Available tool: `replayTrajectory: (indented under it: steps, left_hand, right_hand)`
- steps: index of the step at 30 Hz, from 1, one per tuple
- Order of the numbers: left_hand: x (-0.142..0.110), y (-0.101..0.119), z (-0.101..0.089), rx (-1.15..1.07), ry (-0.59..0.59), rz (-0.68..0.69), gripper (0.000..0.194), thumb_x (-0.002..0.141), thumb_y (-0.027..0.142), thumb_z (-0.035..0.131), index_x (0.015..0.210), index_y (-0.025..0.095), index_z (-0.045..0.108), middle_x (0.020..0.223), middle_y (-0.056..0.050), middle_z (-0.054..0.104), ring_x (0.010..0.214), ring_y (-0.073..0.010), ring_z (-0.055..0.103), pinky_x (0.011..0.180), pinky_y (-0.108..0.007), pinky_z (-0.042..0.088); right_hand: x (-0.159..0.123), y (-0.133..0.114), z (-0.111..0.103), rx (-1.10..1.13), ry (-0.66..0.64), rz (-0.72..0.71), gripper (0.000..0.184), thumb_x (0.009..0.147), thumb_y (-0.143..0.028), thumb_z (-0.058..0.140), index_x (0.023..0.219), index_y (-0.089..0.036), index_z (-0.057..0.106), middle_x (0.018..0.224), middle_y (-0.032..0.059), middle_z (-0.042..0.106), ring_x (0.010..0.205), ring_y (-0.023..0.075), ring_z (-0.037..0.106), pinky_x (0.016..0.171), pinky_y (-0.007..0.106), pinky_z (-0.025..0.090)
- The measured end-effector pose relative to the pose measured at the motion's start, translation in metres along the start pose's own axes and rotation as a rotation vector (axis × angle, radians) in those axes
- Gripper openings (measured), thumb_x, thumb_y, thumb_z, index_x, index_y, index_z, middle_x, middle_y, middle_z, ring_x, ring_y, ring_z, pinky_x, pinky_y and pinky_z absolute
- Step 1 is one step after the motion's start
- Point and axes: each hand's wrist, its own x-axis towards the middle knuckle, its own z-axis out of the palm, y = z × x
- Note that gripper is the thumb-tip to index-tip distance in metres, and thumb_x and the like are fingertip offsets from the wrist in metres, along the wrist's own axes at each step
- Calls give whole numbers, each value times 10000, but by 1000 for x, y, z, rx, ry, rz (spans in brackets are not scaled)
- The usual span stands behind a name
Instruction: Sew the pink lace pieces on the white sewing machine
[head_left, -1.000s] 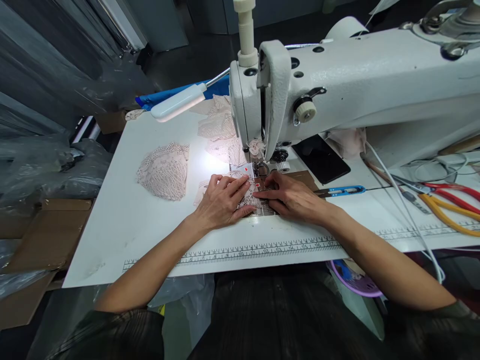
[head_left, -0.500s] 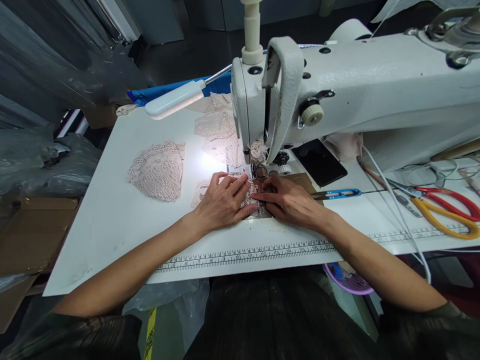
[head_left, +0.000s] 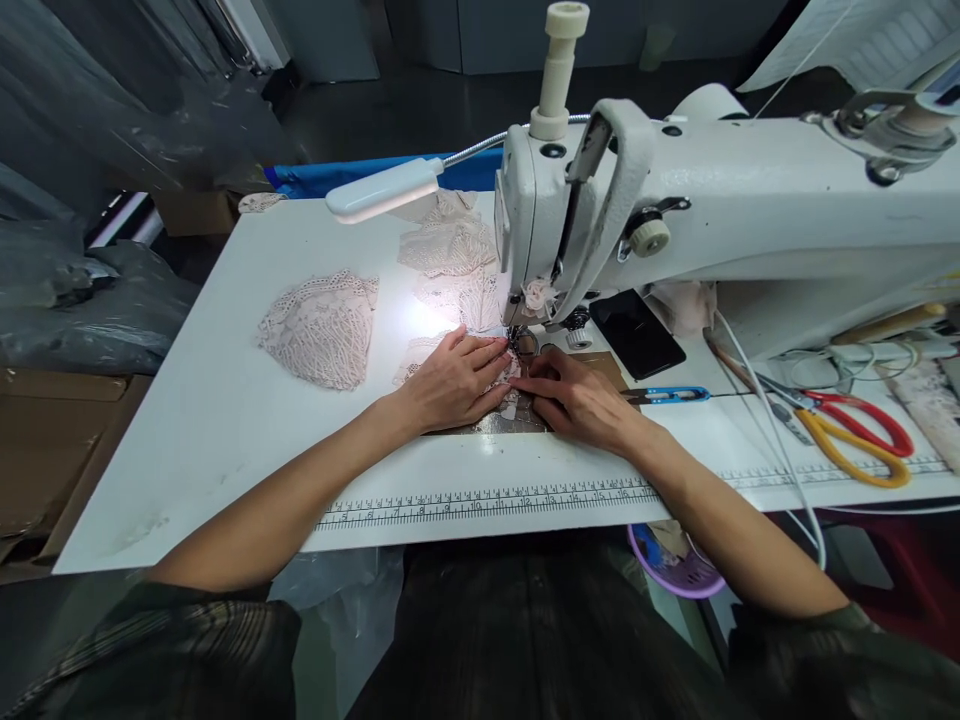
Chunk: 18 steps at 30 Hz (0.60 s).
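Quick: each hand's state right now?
Left hand: open, laid over the lace fabric.
Right hand: partly curled at the lace fabric; its grip cannot be told.

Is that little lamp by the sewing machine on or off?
On: the gooseneck lamp casts a bright patch on the white tabletop and lace pieces near it.

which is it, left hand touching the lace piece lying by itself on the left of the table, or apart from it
Apart: the head view shows white tabletop between the left hand and that lace piece.
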Motion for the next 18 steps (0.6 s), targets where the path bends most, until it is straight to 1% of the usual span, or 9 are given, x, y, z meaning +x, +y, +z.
replayTrajectory:
  steps: [4, 8, 15, 18]
  left_hand:
    - [1, 0, 1, -5, -22, -15, 414, 981, 354, 429, 1236, 86, 616, 1338, -189, 593, 1197, -313, 564, 1028, -563, 425]
    - [0, 1, 0, -10, -30, -27, 414, 978, 353, 427, 1236, 89, 614, 1339, -191, 590, 1189, -315, 566, 1030, -578, 419]
    - [0, -1, -2, -55, -21, -27, 383, 963, 347, 458, 1234, 122, 610, 1312, -183, 608, 1200, -314, 556, 1034, -592, 403]
    - [1, -1, -3, -39, 1, -27, 364, 949, 346, 481, 1206, 127, 617, 1277, -176, 621, 1164, -307, 566, 1040, -577, 395]
  right_hand:
    - [0, 0, 0, -16, -3, 8, 333, 901, -191, 511, 1166, -242, 706, 1101, 115, 528, 937, 213, 589, 837, 387, 552]
    - [0, 0, -1, -29, -13, -6, 334, 903, -199, 511, 1172, -239, 703, 1109, 120, 520, 934, 215, 586, 821, 386, 552]
    - [1, 2, -2, -30, -42, -10, 336, 905, -208, 513, 1186, -245, 693, 1097, 115, 522, 938, 211, 571, 831, 385, 547]
    - [1, 3, -1, -15, -37, -6, 344, 895, -200, 523, 1193, -240, 690, 1114, 115, 521, 946, 207, 568, 839, 387, 546]
